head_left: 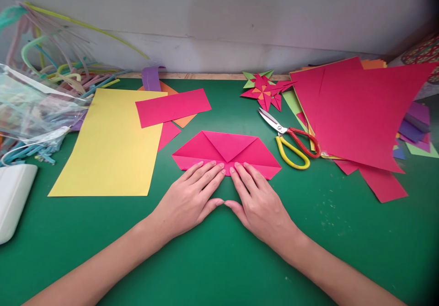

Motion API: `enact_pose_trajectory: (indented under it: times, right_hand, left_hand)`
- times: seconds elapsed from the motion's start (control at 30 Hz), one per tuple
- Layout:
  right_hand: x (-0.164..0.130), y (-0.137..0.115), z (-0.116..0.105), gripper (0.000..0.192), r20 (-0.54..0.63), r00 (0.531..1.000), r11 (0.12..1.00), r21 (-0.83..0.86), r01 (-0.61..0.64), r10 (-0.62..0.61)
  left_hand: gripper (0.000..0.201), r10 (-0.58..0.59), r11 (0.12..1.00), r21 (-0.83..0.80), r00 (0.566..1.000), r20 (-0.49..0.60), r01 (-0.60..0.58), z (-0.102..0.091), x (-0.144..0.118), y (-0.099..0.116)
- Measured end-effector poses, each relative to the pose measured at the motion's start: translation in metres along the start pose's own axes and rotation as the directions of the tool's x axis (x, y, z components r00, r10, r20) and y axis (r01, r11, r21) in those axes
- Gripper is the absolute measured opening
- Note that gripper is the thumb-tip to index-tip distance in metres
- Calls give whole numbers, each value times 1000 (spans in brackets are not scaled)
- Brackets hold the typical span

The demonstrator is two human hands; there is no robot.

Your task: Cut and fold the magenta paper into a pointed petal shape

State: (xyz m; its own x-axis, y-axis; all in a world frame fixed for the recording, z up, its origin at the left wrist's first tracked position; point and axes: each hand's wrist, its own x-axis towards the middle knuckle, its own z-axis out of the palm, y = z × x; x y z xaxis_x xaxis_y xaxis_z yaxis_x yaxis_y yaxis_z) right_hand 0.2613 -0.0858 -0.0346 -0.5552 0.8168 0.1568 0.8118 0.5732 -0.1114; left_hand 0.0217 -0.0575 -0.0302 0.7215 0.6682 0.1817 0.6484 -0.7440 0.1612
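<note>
Both forearms reach in from the near edge across the green worktop (212, 260), meeting at a folded pink paper (226, 153) that lies flat in the middle. The left hand (190, 198) and right hand (259, 201) rest palm-down side by side, thumbs touching at their tips, fingers spread flat and gripping nothing. Their fingertips (214, 166) press along the paper's near edge, where a narrow strip seems to be turned up; that flat pressure would keep the fold lying down and the sheet from sliding. Two upper corners of the paper are already folded in to a central point, giving it a low, wide shape.

Just right of the paper lie scissors (291, 141) with one red and one yellow handle loop, blades shut and pointing away, close enough to reach. Behind them sits a finished paper star (265, 91) in pink, green and orange. A loose pile of red and pink sheets (360, 114) covers the right side, with purple scraps under it. To the left lie a yellow sheet (109, 146) and a pink strip (173, 107), apart from the work. Pipe cleaners (51, 63) and a clear bag (30, 109) crowd the far left corner, beside a white object (13, 196) I cannot identify.
</note>
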Motion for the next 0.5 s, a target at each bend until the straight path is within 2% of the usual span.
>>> enact_pose_trajectory:
  times: [0.5]
  right_hand:
    - [3,0,0,72,18,1000,999,-40,23,-22]
  left_hand:
    - [58,6,1000,28,1000,6,-7,0,0,0]
